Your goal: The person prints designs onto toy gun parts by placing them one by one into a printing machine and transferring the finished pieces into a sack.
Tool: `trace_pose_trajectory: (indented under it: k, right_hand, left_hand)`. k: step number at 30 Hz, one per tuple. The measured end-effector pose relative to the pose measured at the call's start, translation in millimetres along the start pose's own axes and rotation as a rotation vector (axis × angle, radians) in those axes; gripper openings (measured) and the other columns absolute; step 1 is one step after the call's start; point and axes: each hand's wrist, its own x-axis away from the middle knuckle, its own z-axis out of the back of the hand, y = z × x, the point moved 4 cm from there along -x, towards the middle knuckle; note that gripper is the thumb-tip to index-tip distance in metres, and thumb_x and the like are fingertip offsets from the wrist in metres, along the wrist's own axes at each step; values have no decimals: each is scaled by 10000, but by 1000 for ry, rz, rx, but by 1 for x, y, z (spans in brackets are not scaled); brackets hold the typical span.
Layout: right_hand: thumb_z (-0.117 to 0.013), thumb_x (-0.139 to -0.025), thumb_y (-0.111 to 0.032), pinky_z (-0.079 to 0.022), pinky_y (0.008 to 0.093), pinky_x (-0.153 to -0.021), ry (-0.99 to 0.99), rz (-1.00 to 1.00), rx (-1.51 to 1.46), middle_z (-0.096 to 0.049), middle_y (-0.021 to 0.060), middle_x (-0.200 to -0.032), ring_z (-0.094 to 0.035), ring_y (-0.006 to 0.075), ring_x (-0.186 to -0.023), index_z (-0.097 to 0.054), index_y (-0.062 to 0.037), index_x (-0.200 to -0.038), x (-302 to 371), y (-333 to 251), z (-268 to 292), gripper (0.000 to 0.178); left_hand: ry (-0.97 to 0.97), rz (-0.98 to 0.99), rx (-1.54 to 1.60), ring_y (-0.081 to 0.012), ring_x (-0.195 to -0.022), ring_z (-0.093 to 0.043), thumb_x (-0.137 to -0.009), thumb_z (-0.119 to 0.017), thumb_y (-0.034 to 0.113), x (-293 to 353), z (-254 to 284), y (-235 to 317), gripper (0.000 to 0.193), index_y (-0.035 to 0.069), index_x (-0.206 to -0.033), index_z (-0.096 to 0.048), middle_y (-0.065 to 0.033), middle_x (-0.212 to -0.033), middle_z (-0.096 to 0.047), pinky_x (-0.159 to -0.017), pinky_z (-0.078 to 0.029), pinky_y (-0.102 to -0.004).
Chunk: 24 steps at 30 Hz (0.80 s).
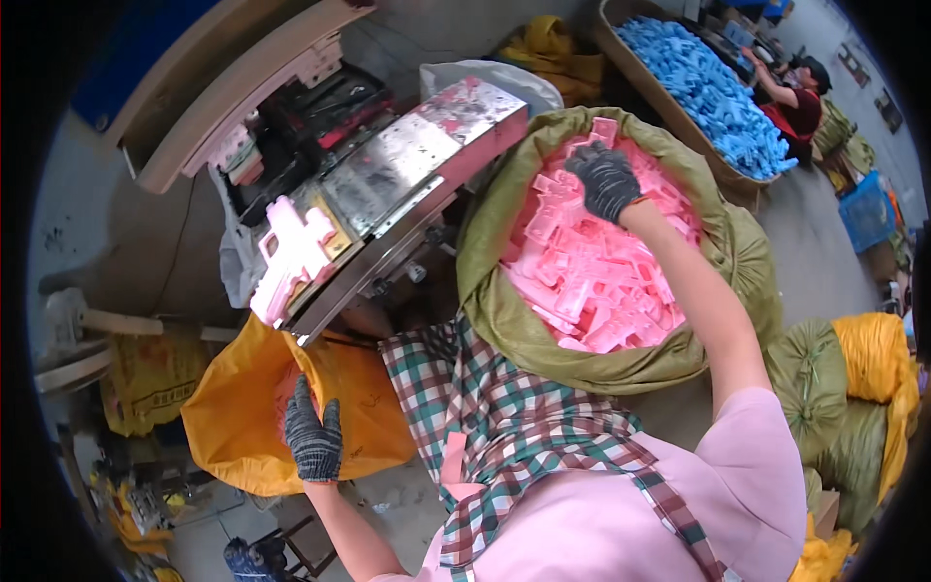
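Observation:
My left hand (pixel 315 434), in a dark grey knit glove, is at the mouth of an orange-yellow bag (pixel 364 393). Its fingers are stretched out with the thumb apart, and it holds nothing. Some pink shows inside that bag. My right hand (pixel 606 182), gloved alike, is over a big olive-green sack (pixel 742 247) full of pink plastic parts (pixel 592 281). Its fingers are bent against a pink plastic part (pixel 603 130) that sticks up at the far rim; the grip is partly hidden. Another pink part, pistol-shaped (pixel 296 247), sits on a metal machine bed.
The machine (pixel 417 155) stands ahead on the left, its metal edge above the orange-yellow bag. A long bin of blue plastic parts (pixel 689 87) lies at the far right, with a person (pixel 790 102) beside it. Filled green and yellow sacks (pixel 815 373) crowd the right side.

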Motion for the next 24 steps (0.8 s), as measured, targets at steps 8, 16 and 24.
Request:
trace_pose_trajectory:
  k: [8, 16, 24]
  right_hand:
    - [-575, -714, -109, -266, 596, -1002, -350, 48, 158, -626, 85, -943, -556, 294, -1028, -598, -111, -1024, 19, 12, -27, 311]
    - [-627, -722, -176, -414, 509, -854, -162, 185, -89, -577, 132, -1083, -560, 319, -1008, -557, -144, -1110, 31, -5, 13, 395]
    - [-544, -730, -64, -501, 400, -667, -266, 134, -141, -634, 148, -804, -628, 319, -760, -640, -108, -954, 69, 27, -24, 248]
  left_hand:
    - [-89, -123, -29, -383, -1018, -544, -755, -680, 160, -4, -25, 51, 594, -5, -1281, -460, -250, -1103, -574, -878, -430, -437]
    - [-141, -418, 255, -378, -1016, -548, -747, -673, 140, -4, -39, 126, 517, -1, -1215, -507, -206, -1125, -579, -896, -431, -432]
    - [-185, -463, 321, -370, -1006, -553, -745, -687, 128, -4, -50, 140, 534, 13, -1233, -503, -200, -1124, -579, -869, -448, -416]
